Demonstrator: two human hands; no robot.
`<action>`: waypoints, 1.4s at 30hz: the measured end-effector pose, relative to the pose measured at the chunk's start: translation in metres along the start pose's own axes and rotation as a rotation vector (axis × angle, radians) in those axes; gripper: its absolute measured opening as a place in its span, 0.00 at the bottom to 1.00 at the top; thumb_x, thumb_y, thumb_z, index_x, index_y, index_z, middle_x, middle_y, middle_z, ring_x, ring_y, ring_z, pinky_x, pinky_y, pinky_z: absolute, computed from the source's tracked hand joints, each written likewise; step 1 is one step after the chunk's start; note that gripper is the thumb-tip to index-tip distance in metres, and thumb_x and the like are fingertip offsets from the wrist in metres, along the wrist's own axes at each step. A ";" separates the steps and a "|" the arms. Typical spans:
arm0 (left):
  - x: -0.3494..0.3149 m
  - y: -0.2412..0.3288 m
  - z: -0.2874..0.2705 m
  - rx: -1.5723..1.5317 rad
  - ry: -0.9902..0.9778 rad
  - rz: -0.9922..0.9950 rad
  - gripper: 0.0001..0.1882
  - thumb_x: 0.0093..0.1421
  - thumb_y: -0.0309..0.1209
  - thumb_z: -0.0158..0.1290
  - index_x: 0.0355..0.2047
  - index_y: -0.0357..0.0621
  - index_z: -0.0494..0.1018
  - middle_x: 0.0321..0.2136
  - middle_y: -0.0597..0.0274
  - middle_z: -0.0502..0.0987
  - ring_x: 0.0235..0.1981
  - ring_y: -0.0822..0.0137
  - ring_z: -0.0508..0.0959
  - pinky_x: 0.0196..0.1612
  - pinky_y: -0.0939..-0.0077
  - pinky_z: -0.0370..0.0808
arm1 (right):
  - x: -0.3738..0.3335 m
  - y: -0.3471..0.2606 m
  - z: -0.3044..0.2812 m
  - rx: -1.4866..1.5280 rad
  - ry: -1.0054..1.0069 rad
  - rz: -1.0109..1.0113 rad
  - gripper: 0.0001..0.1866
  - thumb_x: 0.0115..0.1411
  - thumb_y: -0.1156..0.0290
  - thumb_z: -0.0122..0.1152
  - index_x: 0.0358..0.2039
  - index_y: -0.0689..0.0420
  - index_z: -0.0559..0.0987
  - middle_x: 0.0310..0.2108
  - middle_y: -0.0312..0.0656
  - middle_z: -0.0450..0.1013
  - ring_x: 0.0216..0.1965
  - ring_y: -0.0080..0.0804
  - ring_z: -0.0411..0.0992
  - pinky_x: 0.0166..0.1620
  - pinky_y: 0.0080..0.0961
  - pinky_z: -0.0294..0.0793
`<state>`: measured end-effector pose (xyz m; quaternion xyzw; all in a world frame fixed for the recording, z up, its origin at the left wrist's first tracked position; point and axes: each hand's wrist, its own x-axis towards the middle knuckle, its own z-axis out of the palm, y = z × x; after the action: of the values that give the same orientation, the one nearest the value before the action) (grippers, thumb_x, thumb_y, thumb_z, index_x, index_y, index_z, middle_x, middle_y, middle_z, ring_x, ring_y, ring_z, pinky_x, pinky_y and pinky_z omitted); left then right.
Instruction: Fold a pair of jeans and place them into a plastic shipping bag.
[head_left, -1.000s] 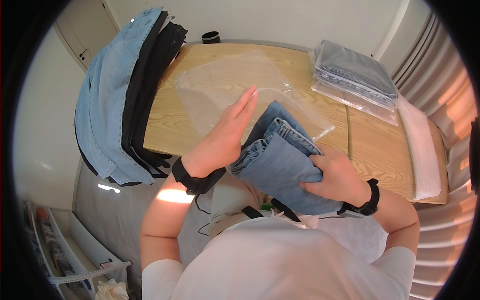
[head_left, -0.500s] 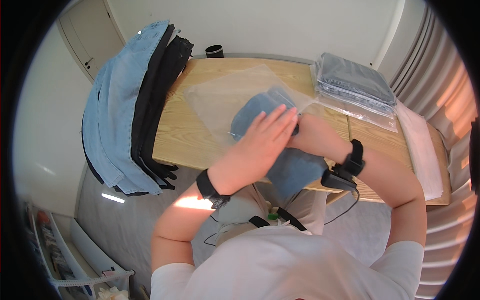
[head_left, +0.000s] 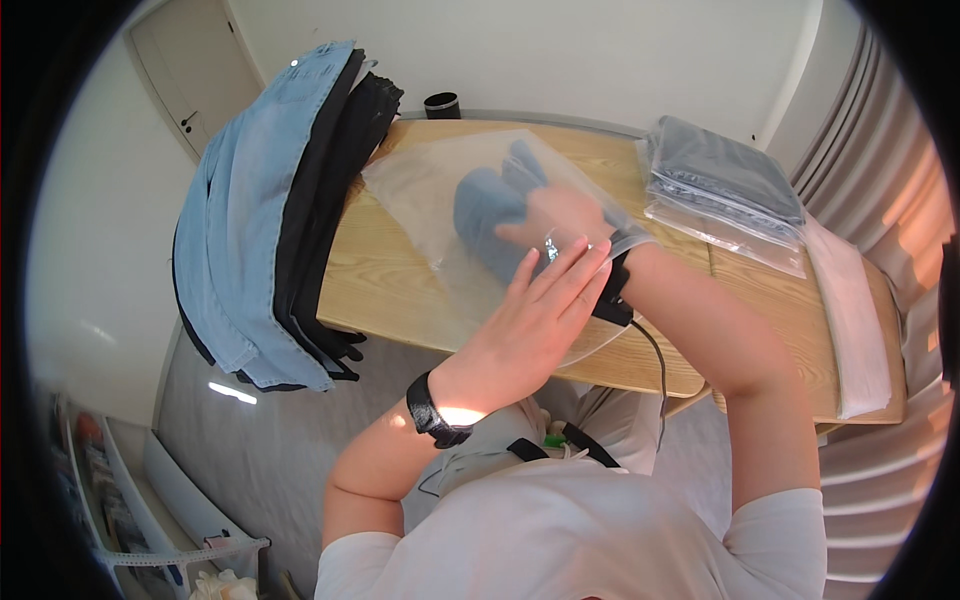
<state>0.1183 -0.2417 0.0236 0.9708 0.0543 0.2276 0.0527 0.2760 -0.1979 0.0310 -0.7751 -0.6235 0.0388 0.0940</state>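
Note:
A clear plastic bag [head_left: 420,180] lies on the wooden table, its mouth toward the right. Inside it is a bunched blue denim-like garment [head_left: 485,210]. My right hand [head_left: 565,215] reaches through the mouth up to the wrist and rests against the garment; the film and blur obscure its fingers, though the thumb points left. Outside, my left hand [head_left: 555,290] lies with fingers extended on the bag's edge, next to my right wrist. A black strap with a small cabled device [head_left: 612,305] is on the right wrist, partly under the film.
Light blue jeans [head_left: 250,170] and black trousers [head_left: 325,200] hang over the table's left edge. Bagged grey garments [head_left: 725,170] are stacked at the back right. White plastic sheets [head_left: 850,320] lie along the right side, and a black bin [head_left: 441,106] stands behind the table.
My right hand has gone deeper into the bag, up and left. The garment's end that hung over the near table edge is now inside. My left hand has shifted slightly down and right.

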 end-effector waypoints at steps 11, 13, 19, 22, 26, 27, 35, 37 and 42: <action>-0.015 -0.008 0.009 0.022 -0.066 -0.049 0.33 0.51 0.12 0.40 0.60 0.33 0.55 0.65 0.54 0.49 0.66 0.53 0.51 0.62 0.47 0.51 | 0.045 0.116 0.042 0.416 -0.076 -0.293 0.15 0.55 0.62 0.55 0.38 0.57 0.78 0.36 0.52 0.73 0.43 0.49 0.71 0.47 0.37 0.69; -0.019 -0.007 0.011 0.026 -0.077 -0.053 0.33 0.51 0.13 0.41 0.60 0.33 0.55 0.65 0.54 0.49 0.66 0.53 0.51 0.62 0.46 0.51 | 0.024 0.107 0.042 0.228 0.004 -0.236 0.15 0.51 0.64 0.58 0.38 0.56 0.78 0.42 0.53 0.70 0.46 0.46 0.69 0.48 0.36 0.69; -0.042 -0.011 0.022 -0.045 -0.155 -0.081 0.34 0.50 0.14 0.46 0.61 0.38 0.57 0.65 0.51 0.50 0.65 0.49 0.51 0.62 0.45 0.52 | -0.019 0.093 0.106 -0.252 0.296 -0.284 0.24 0.51 0.61 0.58 0.48 0.54 0.72 0.59 0.56 0.58 0.64 0.49 0.51 0.62 0.57 0.44; -0.068 -0.012 0.022 -0.199 -0.136 -0.099 0.35 0.50 0.19 0.52 0.60 0.42 0.58 0.64 0.48 0.52 0.65 0.47 0.52 0.61 0.47 0.54 | -0.066 0.053 0.112 -0.011 0.203 -0.375 0.21 0.59 0.57 0.51 0.49 0.54 0.72 0.58 0.56 0.60 0.62 0.49 0.55 0.59 0.58 0.51; -0.128 -0.022 0.026 -0.373 0.266 -0.449 0.28 0.43 0.28 0.64 0.45 0.42 0.67 0.48 0.52 0.67 0.48 0.54 0.69 0.51 0.63 0.66 | -0.122 0.054 0.068 0.432 -0.022 -0.460 0.20 0.56 0.64 0.59 0.49 0.56 0.73 0.52 0.58 0.65 0.54 0.54 0.64 0.54 0.45 0.64; -0.148 -0.025 0.031 -0.368 0.355 -0.594 0.23 0.44 0.26 0.62 0.41 0.41 0.69 0.39 0.56 0.69 0.38 0.61 0.70 0.43 0.71 0.69 | -0.129 0.062 0.045 0.550 -0.151 -0.382 0.17 0.56 0.65 0.60 0.45 0.58 0.75 0.47 0.55 0.69 0.50 0.48 0.68 0.52 0.39 0.67; -0.174 -0.043 0.055 -0.951 -0.021 -1.149 0.16 0.62 0.40 0.50 0.26 0.38 0.71 0.18 0.70 0.67 0.21 0.78 0.64 0.25 0.81 0.63 | -0.085 0.188 0.036 0.763 0.372 0.194 0.12 0.61 0.65 0.56 0.34 0.61 0.77 0.30 0.36 0.75 0.32 0.23 0.72 0.40 0.19 0.69; -0.162 -0.045 0.057 -1.051 -0.186 -1.170 0.17 0.63 0.41 0.48 0.27 0.39 0.72 0.19 0.71 0.68 0.20 0.79 0.64 0.25 0.84 0.62 | -0.072 0.200 0.053 0.980 0.178 0.391 0.17 0.61 0.57 0.56 0.37 0.60 0.77 0.30 0.35 0.75 0.31 0.23 0.72 0.38 0.19 0.69; -0.162 -0.049 0.060 -1.260 -0.171 -1.103 0.16 0.63 0.39 0.50 0.25 0.40 0.73 0.17 0.71 0.68 0.19 0.81 0.62 0.24 0.84 0.60 | -0.069 0.216 0.073 1.348 -0.224 0.496 0.18 0.60 0.53 0.58 0.33 0.58 0.77 0.25 0.36 0.74 0.26 0.22 0.71 0.28 0.18 0.71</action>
<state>-0.0033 -0.2191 -0.1072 0.6080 0.3796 0.0827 0.6924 0.4549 -0.3025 -0.0866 -0.6586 -0.2761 0.5140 0.4752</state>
